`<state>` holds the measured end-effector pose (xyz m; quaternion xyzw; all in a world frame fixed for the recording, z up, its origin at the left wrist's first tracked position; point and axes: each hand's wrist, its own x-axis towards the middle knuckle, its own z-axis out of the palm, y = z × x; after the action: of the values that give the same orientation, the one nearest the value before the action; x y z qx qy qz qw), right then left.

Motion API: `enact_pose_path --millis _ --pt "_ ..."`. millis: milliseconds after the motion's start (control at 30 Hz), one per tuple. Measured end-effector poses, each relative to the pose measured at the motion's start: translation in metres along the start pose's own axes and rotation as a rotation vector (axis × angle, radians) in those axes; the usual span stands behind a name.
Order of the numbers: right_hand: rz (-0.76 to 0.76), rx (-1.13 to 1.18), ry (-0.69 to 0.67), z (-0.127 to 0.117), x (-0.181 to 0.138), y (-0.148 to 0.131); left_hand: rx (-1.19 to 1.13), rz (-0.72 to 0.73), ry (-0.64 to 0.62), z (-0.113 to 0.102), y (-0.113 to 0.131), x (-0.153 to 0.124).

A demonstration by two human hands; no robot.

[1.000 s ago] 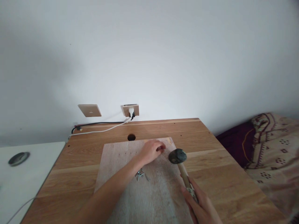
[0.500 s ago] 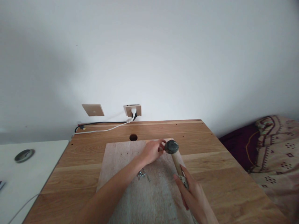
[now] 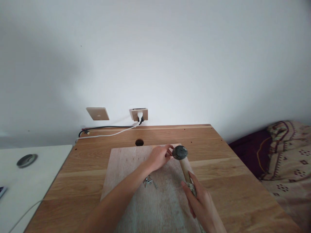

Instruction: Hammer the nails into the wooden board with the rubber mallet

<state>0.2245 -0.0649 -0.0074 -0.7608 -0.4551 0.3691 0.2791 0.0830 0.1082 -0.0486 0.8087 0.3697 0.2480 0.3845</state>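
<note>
My right hand [image 3: 200, 202] is wrapped round the handle of a mallet [image 3: 185, 171] with a dark round head and a pale wooden shaft. The head is raised at the far right part of a pale wooden board [image 3: 155, 207], close to the fingertips of my left hand [image 3: 160, 157]. That hand rests on the board with thumb and fingers pinched together; whatever they hold is hidden behind the fingers and the mallet head. Several silver nails [image 3: 148, 181] lie in a small heap on the board, beside my left forearm. Small dark marks [image 3: 132, 159] run in a row left of my hand.
Under the board is a wooden desk [image 3: 233, 181] with a round cable hole [image 3: 139, 142]. Cords [image 3: 109, 135] run along its back to a wall socket [image 3: 143, 114]. A white surface [image 3: 48, 171] with a round dish [image 3: 27, 160] adjoins on the left; patterned fabric [image 3: 289, 168] lies right.
The mallet head has shifted very slightly right relative to my left fingertips. My left hand keeps its pinch at the same spot on the board. The whole view has moved a little.
</note>
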Motion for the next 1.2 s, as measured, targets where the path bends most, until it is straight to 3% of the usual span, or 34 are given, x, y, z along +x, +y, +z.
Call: enact_pose_path --millis 800,1200 --pt "-0.008 0.013 0.013 0.001 0.001 0.001 -0.014 0.021 -0.002 0.004 -0.005 0.001" --pt "-0.039 -0.099 0.075 0.008 0.009 0.023 -0.004 0.022 0.014 0.000 -0.002 -0.002"
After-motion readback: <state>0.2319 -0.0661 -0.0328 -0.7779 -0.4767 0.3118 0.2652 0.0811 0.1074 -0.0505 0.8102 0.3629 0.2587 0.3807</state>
